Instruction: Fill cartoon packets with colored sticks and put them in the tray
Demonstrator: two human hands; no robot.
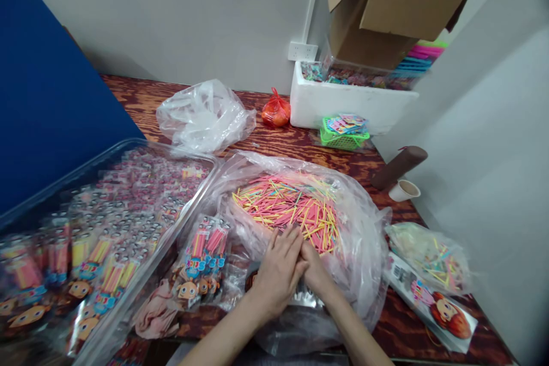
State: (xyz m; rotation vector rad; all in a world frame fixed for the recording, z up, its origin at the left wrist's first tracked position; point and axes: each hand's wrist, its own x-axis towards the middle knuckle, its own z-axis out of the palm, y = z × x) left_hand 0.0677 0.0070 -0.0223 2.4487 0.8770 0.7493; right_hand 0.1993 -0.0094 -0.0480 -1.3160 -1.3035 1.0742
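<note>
My left hand (281,269) reaches in from below, its fingers stretched out close together across the fingers of my right hand (316,270). The right fingers are mostly hidden behind it. Just beyond the fingertips lies a loose heap of thin pink, yellow and green candy sticks (295,203) on a spread clear plastic bag (358,240). Under and beside my hands, part of a printed plastic packet (252,279) shows; whether either hand grips it is hidden. To the left lie several filled stick packets (206,257) with cartoon heads.
A large clear tub (189,214) full of filled packets stands at left. Around the table are a crumpled plastic bag (206,114), a red net bag of fruit (275,110), a white foam box (355,103), a green basket (345,138), a paper cup (404,190) and a pink cloth (156,311).
</note>
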